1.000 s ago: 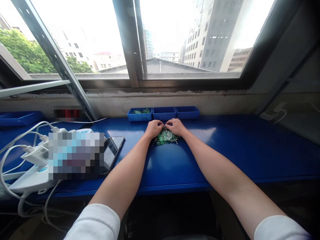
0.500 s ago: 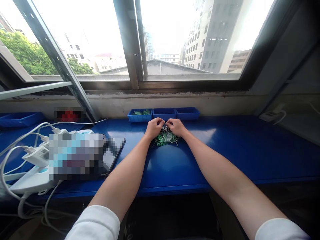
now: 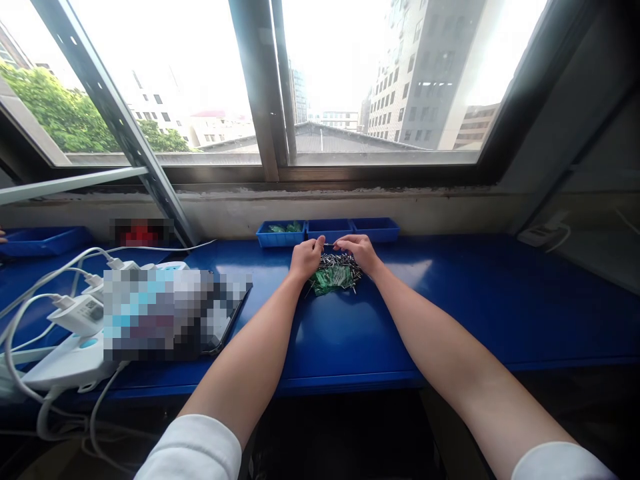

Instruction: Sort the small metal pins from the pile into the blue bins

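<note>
My left hand (image 3: 305,260) is closed in a pinch, thumb on top, over the left side of a pile. Opposite it, my right hand (image 3: 364,253) pinches with thumb and forefinger. Between the fingertips of both hands runs a thin, light-coloured metal pin (image 3: 329,245), too small to make out in detail. Beneath the hands lies a heap of small metal pins (image 3: 345,261), silver and dark. Crumpled green plastic (image 3: 334,277) lies at the heap's near side, with a few pins sticking out around it.
Behind the heap stand three blue bins, the left bin (image 3: 281,241) with green packets inside, then the middle bin (image 3: 329,228) and right bin (image 3: 375,231). A white power strip (image 3: 67,363) with chargers and cables covers the left, beside a dark flat device (image 3: 233,313). Another person's fingers show far left.
My hands have moved slightly apart, and the thin metal pin now shows between their fingertips. More of the heap is visible. Another person's fingers have appeared at the far left edge.
</note>
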Action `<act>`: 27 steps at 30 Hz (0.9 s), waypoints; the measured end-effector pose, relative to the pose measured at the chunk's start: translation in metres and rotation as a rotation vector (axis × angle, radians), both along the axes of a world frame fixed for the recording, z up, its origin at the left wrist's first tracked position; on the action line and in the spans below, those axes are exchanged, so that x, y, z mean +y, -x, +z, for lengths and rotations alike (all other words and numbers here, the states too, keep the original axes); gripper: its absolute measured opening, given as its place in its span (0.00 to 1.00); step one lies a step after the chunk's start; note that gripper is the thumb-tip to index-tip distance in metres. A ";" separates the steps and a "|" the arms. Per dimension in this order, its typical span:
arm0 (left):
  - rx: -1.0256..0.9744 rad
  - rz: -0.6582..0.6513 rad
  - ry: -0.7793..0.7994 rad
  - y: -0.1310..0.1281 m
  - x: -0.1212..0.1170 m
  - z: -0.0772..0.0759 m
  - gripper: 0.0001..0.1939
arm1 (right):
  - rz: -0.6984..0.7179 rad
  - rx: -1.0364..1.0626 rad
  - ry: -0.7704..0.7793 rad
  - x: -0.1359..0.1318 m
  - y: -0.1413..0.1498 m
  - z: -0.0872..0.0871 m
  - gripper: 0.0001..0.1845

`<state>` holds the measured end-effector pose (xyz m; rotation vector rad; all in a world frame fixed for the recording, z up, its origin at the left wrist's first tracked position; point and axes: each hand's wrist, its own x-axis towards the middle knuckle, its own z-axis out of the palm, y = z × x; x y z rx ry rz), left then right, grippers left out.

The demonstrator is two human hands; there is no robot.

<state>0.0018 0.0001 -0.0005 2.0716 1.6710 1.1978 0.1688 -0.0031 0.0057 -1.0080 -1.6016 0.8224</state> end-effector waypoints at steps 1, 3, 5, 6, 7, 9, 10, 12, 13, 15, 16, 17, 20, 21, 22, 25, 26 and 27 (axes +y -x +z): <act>-0.017 0.013 0.003 0.000 0.000 0.000 0.24 | -0.069 -0.023 -0.011 0.001 -0.001 0.000 0.14; -0.042 0.048 -0.004 0.002 0.000 0.000 0.20 | -0.249 -0.119 -0.057 0.004 -0.005 0.000 0.15; -0.047 0.084 -0.002 0.005 0.002 -0.001 0.15 | -0.436 -0.265 -0.109 0.008 -0.010 -0.001 0.17; -0.044 0.098 0.005 0.006 0.003 -0.002 0.13 | -0.510 -0.343 -0.122 0.010 -0.013 -0.002 0.19; -0.037 0.112 0.016 0.008 0.005 -0.003 0.12 | -0.568 -0.413 -0.121 0.011 -0.016 -0.004 0.21; -0.012 0.131 0.048 0.011 0.007 -0.005 0.12 | -0.639 -0.518 -0.089 0.015 -0.022 -0.006 0.25; 0.008 0.137 0.068 0.012 0.008 -0.005 0.12 | -0.657 -0.553 -0.067 0.017 -0.025 -0.008 0.27; 0.056 0.138 0.118 0.014 0.010 -0.005 0.12 | -0.678 -0.595 -0.027 0.021 -0.030 -0.011 0.31; 0.081 0.133 0.144 0.014 0.010 -0.005 0.12 | -0.684 -0.609 -0.009 0.023 -0.033 -0.013 0.33; 0.125 0.113 0.203 0.016 0.011 -0.004 0.11 | -0.687 -0.629 0.022 0.027 -0.036 -0.015 0.35; 0.142 0.102 0.233 0.016 0.011 -0.004 0.11 | -0.686 -0.636 0.035 0.028 -0.038 -0.016 0.36; 0.154 0.093 0.259 0.017 0.011 -0.003 0.11 | -0.683 -0.641 0.046 0.030 -0.039 -0.017 0.37; 0.166 0.086 0.304 0.019 0.011 -0.001 0.10 | -0.660 -0.646 0.080 0.033 -0.040 -0.019 0.38; 0.167 0.083 0.309 0.019 0.011 -0.001 0.10 | -0.650 -0.646 0.090 0.033 -0.040 -0.020 0.38; 0.168 0.080 0.312 0.020 0.011 0.000 0.09 | -0.643 -0.645 0.098 0.033 -0.040 -0.021 0.38; 0.183 0.073 0.307 0.019 0.008 0.002 0.09 | -0.655 -0.626 0.080 0.031 -0.037 -0.021 0.37; 0.185 0.075 0.283 0.017 0.006 0.003 0.09 | -0.670 -0.611 0.056 0.030 -0.036 -0.021 0.35; 0.183 0.075 0.245 0.016 0.005 0.004 0.09 | -0.681 -0.593 0.024 0.028 -0.034 -0.020 0.33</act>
